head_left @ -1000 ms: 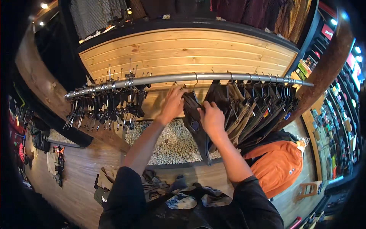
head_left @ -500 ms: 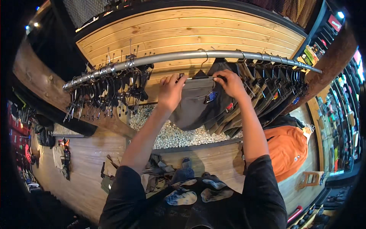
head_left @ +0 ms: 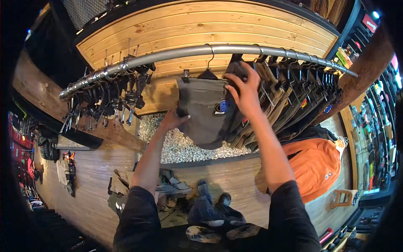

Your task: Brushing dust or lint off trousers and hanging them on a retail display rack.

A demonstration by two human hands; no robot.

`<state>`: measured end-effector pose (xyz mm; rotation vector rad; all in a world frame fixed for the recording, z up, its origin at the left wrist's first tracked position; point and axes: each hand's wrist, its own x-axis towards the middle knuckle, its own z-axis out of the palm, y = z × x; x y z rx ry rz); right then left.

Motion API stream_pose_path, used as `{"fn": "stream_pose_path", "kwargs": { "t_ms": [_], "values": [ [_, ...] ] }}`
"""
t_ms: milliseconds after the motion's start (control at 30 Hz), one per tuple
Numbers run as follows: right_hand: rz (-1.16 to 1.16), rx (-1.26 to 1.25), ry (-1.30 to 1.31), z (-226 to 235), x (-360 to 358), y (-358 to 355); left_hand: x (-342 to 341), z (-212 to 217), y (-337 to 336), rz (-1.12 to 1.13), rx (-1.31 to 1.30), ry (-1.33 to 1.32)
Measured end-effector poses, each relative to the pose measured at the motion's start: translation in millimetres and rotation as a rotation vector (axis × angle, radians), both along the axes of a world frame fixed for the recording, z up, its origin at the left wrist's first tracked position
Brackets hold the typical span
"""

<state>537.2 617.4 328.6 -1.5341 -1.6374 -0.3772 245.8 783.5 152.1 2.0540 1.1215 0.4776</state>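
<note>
A curved wooden wall (head_left: 201, 25) backs a long metal rail (head_left: 189, 52) that spans the view. On its left end hangs a cluster of empty clip hangers (head_left: 105, 98); on its right end, a tight row of folded trousers (head_left: 294, 96). Between them hangs one pair of grey trousers (head_left: 201, 111), clipped to a black hanger (head_left: 208, 74) whose hook sits over the rail; a small blue tag (head_left: 223, 106) dangles at its right edge. Below lie a bed of white pebbles (head_left: 176, 147), an orange garment (head_left: 315, 166) on the floor at right, and loose clothes (head_left: 168, 187) near the feet. The left hand (head_left: 174, 119) is closed on the lower left edge of the grey trousers. The right hand (head_left: 243, 90) is raised with fingers partly spread against the next dark garment; whether it grips it cannot be told. To do this well, keep the hook fully seated on the rail, hold the cloth taut and level, and keep the neighbouring row parted so the clips do not snag.
</note>
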Motion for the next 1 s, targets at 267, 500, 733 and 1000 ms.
{"fn": "stream_pose_path", "kwargs": {
  "t_ms": [267,500,733,1000],
  "values": [
    [-0.111,-0.038,0.673,-184.1,-21.0,-22.8,21.2,-23.6,-12.5,-0.164,-0.345,-0.355],
    [0.177,-0.351,1.137,-222.1,4.8,-43.4,3.3,-71.2,-82.0,-0.063,-0.396,-0.502],
    [0.152,-0.622,1.174,-239.8,8.1,-135.1,-15.5,-66.7,-177.5,0.101,-0.488,-0.345],
    [0.175,-0.726,1.166,-285.8,-8.5,-222.1,-42.6,-101.0,-274.0,0.424,-0.843,-0.706]
  ]
}}
